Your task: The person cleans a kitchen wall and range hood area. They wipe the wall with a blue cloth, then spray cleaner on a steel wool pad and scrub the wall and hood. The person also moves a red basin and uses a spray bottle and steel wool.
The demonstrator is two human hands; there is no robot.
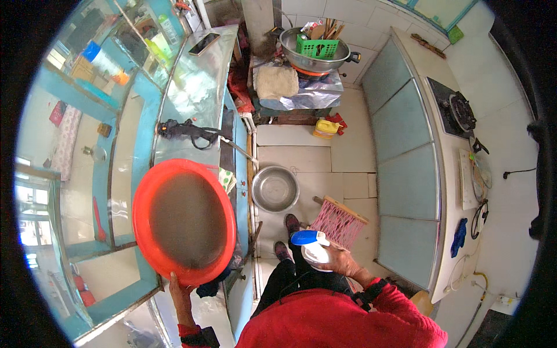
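My left hand (178, 292) grips the near rim of a large red plastic basin (142, 222), its thumb over the edge and its other fingers hidden below. Murky grey-brown liquid (189, 219) fills much of the basin, which is at the metal-topped counter (191, 91) on my left. In front of my lap, my right hand (341, 261) holds a white plastic container (314, 254). Its blue flip lid (304, 237) is raised. What is inside the container cannot be made out.
On the floor stand a metal basin (275, 189), a folding stool with pink cord seat (339, 222) and a yellow jug (326, 129). Dark straps (191, 130) and a phone (204, 44) lie on the left counter. A wok (313, 63) sits ahead; a gas stove (452, 108) is at right.
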